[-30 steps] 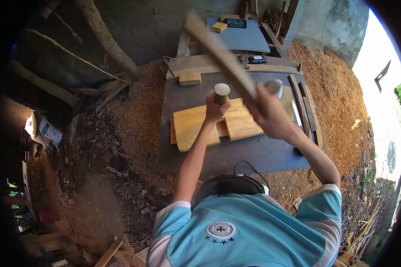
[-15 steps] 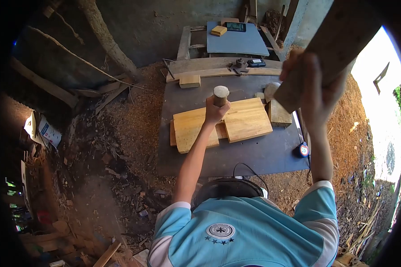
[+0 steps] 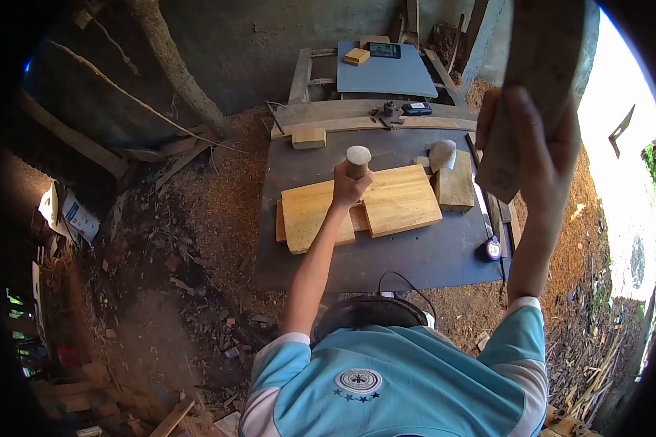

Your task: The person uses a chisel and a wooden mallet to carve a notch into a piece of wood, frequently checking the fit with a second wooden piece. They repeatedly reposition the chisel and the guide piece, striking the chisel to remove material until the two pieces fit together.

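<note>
My left hand [image 3: 350,186] is wrapped round the upright handle of a tool with a pale round top [image 3: 358,154]; its lower end is hidden. It stands over the joint of two light wooden boards [image 3: 403,202], which lie on the dark tabletop [image 3: 415,262]. High at the right, my right hand [image 3: 536,142] grips a long, thick piece of wood [image 3: 543,58] raised close to the camera. A wooden block [image 3: 455,186] and a whitish rounded object [image 3: 442,155] sit right of the boards.
A blue tape measure [image 3: 490,249] lies at the table's right edge. Farther back are a small block [image 3: 309,138], a metal tool [image 3: 390,114] and a black device [image 3: 417,108]. Behind stands a grey board [image 3: 386,75] bearing a phone [image 3: 383,49]. Wood shavings cover the floor.
My right hand and the raised piece of wood have moved right, and the wood is more upright. The block and rounded object are now uncovered. My left hand has barely moved.
</note>
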Motion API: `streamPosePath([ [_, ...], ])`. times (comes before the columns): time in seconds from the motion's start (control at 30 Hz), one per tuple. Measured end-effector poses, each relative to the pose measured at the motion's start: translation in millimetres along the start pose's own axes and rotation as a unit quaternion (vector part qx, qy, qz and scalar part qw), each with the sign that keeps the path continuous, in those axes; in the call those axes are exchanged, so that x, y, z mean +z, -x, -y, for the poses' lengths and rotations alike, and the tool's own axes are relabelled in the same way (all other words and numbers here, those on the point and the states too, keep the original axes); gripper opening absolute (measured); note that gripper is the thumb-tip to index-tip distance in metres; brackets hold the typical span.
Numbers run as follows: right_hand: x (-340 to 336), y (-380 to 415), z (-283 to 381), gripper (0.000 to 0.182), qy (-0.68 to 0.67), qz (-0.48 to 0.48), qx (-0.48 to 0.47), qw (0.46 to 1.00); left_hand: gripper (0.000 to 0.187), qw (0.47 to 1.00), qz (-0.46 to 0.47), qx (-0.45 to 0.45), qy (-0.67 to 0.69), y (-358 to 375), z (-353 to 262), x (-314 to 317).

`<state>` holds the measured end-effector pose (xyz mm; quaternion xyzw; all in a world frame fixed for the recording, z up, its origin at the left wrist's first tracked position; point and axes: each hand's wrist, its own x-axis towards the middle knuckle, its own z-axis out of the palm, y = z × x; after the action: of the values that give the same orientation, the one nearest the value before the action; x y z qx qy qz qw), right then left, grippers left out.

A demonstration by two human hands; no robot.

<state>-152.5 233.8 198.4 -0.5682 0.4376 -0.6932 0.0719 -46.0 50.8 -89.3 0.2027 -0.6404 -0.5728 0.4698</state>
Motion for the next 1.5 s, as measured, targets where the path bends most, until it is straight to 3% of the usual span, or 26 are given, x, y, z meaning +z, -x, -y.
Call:
streamPosePath([
  [0.03,-5.4,-7.8,-1.4,0.014,-0.003,0.015,-0.063,0.998,0.010,1.000,-0.002,0.001,-0.002,-0.4,-0.6,-0.8],
  [0.1,1.3,-11.7,-4.3,0.015,-0.018,-0.051,-0.079,0.995,0.010,1.000,-0.003,0.000,-0.009,-1.0,2.0,-1.8],
  [0.2,18.7,13.0,-47.5,0.018,-0.025,-0.035,-0.070,0.997,0.009,1.000,-0.004,0.008,-0.018,-2.8,2.4,-2.4],
  [0.23,25.1,35.1,-64.7,0.021,0.017,0.009,0.016,1.000,0.009,1.000,-0.001,0.010,-0.020,-1.7,1.8,-2.1],
  [0.27,19.7,61.4,-97.3,0.024,0.120,0.119,0.124,0.978,0.009,1.000,-0.003,0.000,-0.018,0.9,-0.9,-1.8],
  [0.3,13.7,76.0,-117.4,0.026,0.296,0.284,0.192,0.892,0.009,1.000,-0.004,-0.008,-0.014,2.3,-5.6,-0.8],
  [0.33,12.5,86.8,-122.6,0.024,0.291,0.332,0.174,0.880,0.009,1.000,-0.006,-0.014,-0.011,2.1,-7.9,0.1],
  [0.43,4.4,71.0,-102.4,0.020,0.261,0.310,0.277,0.871,0.009,1.000,-0.003,0.015,-0.017,-3.5,2.0,-1.5],
  [0.5,4.7,48.7,-67.7,0.023,0.175,0.242,0.300,0.906,0.010,1.000,0.002,-0.022,-0.013,-1.5,2.3,-2.8],
  [0.6,2.1,22.6,-30.3,0.022,0.085,0.113,0.224,0.964,0.011,1.000,0.009,-0.019,-0.002,-2.1,1.4,-2.6],
  [0.7,-3.7,3.7,-12.5,0.022,-0.017,0.028,0.071,0.997,0.012,1.000,0.005,-0.012,-0.005,-2.2,-3.2,-2.1],
  [0.9,-18.9,-25.3,4.5,0.026,0.043,-0.038,-0.018,0.998,0.013,1.000,0.011,-0.008,-0.012,-2.7,2.9,-4.1],
  [1.17,-11.2,-12.2,3.1,0.024,0.070,0.009,0.053,0.996,0.013,1.000,0.017,-0.003,-0.019,-2.3,-1.4,-3.5],
  [1.5,-14.9,-13.6,21.0,0.038,0.139,0.133,0.003,0.981,0.014,0.999,0.025,0.004,-0.025,-3.0,-4.3,-4.3],
])
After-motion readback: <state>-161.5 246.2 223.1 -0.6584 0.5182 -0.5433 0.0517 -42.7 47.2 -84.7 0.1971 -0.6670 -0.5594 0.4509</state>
